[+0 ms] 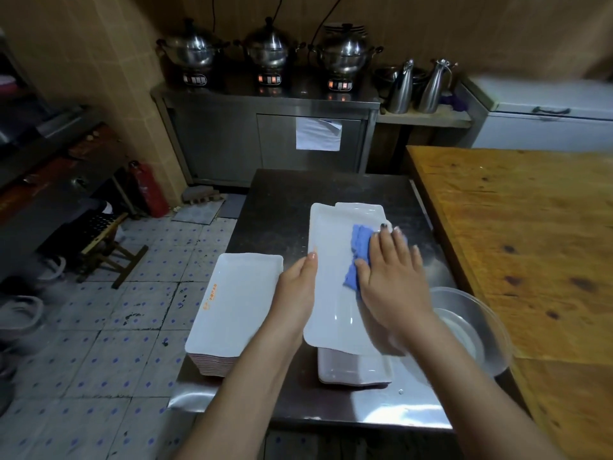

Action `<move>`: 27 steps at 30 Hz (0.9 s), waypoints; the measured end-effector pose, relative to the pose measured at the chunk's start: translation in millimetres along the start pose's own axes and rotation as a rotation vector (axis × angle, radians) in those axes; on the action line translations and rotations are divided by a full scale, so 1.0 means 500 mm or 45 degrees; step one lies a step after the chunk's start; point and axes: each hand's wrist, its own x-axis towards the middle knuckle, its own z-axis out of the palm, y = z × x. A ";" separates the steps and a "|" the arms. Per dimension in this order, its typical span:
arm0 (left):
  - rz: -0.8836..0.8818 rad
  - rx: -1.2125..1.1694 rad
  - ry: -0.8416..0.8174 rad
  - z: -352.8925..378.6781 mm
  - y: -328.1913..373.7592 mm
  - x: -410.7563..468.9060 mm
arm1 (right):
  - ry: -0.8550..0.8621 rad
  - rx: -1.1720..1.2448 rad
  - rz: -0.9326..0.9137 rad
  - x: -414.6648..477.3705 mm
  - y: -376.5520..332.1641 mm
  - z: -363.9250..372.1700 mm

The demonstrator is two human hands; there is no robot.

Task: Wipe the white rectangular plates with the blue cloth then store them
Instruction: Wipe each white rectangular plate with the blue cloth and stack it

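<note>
On the desk [282, 200], at left, sits a stack [232, 303] of plates. Beside it the left hand [295, 293] clasps the plate [331, 287] by its edge, grip curled, above another pile [355, 370]. The right hand [391, 280], grip flat, presses the cloth [360, 247] on it.

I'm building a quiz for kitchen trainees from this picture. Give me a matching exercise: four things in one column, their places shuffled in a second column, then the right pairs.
Things
1. blue cloth
2. left hand
3. metal basin
4. fire extinguisher

Places
A. standing on the tiled floor
B. gripping the left edge of the white plate
C. pressed under the right hand
D. at the steel table's right edge, beside the wooden counter

Pairs: 1-C; 2-B; 3-D; 4-A
</note>
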 end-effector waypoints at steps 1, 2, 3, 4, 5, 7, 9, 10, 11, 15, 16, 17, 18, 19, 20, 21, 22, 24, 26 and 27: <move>-0.009 0.003 -0.020 0.005 -0.003 -0.003 | 0.025 -0.001 0.055 0.022 0.003 -0.007; -0.016 -0.001 -0.031 0.010 -0.007 -0.004 | 0.028 0.001 0.078 0.038 0.003 -0.010; -0.022 -0.003 -0.033 0.014 -0.010 -0.003 | 0.005 0.004 0.075 0.046 0.001 -0.012; -0.022 0.000 -0.030 0.017 -0.013 -0.001 | -0.029 0.012 0.053 0.051 -0.004 -0.009; -0.018 0.006 -0.025 0.019 -0.015 0.002 | -0.063 0.029 0.005 0.052 -0.011 -0.006; -0.007 0.020 -0.024 0.016 -0.020 0.006 | -0.103 0.082 -0.137 0.047 -0.029 -0.006; -0.020 0.019 -0.019 0.013 -0.023 0.009 | -0.111 0.119 -0.300 0.036 -0.046 -0.005; -0.040 0.000 -0.004 0.012 -0.025 0.011 | -0.118 0.114 -0.364 0.026 -0.052 -0.003; -0.066 -0.030 0.021 0.014 -0.026 0.012 | -0.131 0.108 -0.413 0.011 -0.055 -0.002; -0.117 -0.165 0.143 0.013 -0.031 0.025 | -0.293 0.162 -0.492 -0.073 -0.064 0.016; -0.122 -0.170 0.140 0.011 -0.034 0.027 | -0.329 0.209 -0.494 -0.089 -0.067 0.018; -0.117 -0.165 0.134 0.010 -0.038 0.028 | -0.362 0.235 -0.491 -0.099 -0.069 0.021; -0.109 -0.156 0.134 0.012 -0.041 0.027 | -0.377 0.235 -0.498 -0.105 -0.067 0.025; -0.103 -0.151 0.144 0.013 -0.042 0.025 | -0.376 0.221 -0.500 -0.107 -0.062 0.021; -0.097 -0.147 0.158 0.015 -0.040 0.023 | -0.359 0.195 -0.482 -0.104 -0.053 0.022; -0.084 -0.151 0.164 0.016 -0.035 0.020 | -0.320 0.155 -0.445 -0.098 -0.042 0.023; -0.067 -0.151 0.161 0.016 -0.028 0.018 | -0.221 0.080 -0.419 -0.086 -0.026 0.026; -0.030 -0.134 0.140 0.015 -0.012 0.012 | -0.043 -0.060 -0.351 -0.061 0.001 0.026; 0.002 -0.120 0.097 0.016 -0.004 0.002 | 0.020 -0.122 -0.233 -0.036 0.023 0.008; 0.008 -0.111 0.065 0.017 -0.002 -0.005 | 0.015 -0.142 -0.193 -0.025 0.032 -0.002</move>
